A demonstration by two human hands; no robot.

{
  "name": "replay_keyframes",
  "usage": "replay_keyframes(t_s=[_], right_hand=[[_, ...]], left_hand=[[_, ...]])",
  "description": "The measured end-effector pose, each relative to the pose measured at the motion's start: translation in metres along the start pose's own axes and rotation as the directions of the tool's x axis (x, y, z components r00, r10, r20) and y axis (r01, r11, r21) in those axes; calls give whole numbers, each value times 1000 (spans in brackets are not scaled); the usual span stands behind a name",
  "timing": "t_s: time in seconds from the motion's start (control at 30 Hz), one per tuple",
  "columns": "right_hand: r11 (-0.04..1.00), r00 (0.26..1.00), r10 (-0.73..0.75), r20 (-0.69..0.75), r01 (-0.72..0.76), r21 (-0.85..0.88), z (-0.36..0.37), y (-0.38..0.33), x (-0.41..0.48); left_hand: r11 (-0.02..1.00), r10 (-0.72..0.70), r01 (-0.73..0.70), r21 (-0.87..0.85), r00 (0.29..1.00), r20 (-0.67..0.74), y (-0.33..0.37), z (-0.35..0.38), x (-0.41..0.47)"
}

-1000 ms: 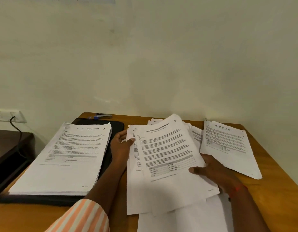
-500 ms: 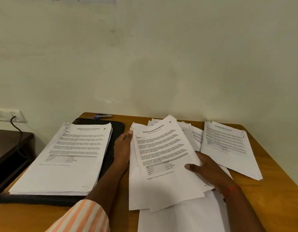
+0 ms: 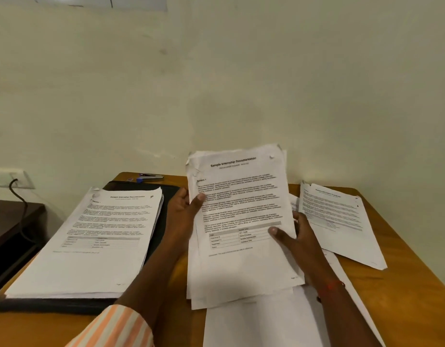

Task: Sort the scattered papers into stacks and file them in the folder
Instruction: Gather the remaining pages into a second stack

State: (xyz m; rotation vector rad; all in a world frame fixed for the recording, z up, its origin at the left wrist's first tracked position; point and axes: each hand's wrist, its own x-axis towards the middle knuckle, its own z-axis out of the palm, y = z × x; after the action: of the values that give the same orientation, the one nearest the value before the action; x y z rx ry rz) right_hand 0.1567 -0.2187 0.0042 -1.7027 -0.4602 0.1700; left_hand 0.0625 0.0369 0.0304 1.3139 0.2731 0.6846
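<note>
We have the left hand (image 3: 184,211) and right hand (image 3: 296,236) gripping a bundle of papers (image 3: 241,209) tilted up just right of the folder (image 3: 167,196); mid-sort, it likely needs squaring, then laying on the folder's stack (image 3: 96,234).

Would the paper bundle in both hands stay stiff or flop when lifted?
Probably floppy: the paper bundle is loose sheets, held by left hand and right hand at its sides. Likely to slip apart: lower edges sit staggered. Curled top corners suggest easy creasing.
</note>
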Motion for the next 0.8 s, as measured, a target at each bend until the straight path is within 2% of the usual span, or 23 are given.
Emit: replay_keyframes(t_s=[0.1,0.23,0.33,0.43,0.5,0.57,0.67,0.8], right_hand=[[997,996,-78,52,78,9,10,-7,-6],[970,969,-209,-133,223,98,25,-25,-19],[951,942,-210,-261,258,169,27,-31,-24],[942,944,-202,-261,260,212,27,-33,-26],[956,969,-167,-182,204,209,30,-26,-23],[983,990,-96,-106,112,149,33,-17,-20],[996,997,-33,-68,38,77,39,-8,-19],[992,995,-99,-27,100,74,32,-14,-15]], left_hand=[[998,69,-69,2,997,-32,15,10,-8],[958,275,-268,98,959,-64,41,20,-17],[895,421,-407,184,906,-41,55,26,-25],[839,474,-457,294,880,16,53,27,-32],[853,429,-421,307,902,44,36,22,-33],[896,327,-328,300,943,54,16,19,-33],[907,224,-227,355,973,50,-3,16,-32],[945,148,-122,304,987,-65,1,7,-22]])
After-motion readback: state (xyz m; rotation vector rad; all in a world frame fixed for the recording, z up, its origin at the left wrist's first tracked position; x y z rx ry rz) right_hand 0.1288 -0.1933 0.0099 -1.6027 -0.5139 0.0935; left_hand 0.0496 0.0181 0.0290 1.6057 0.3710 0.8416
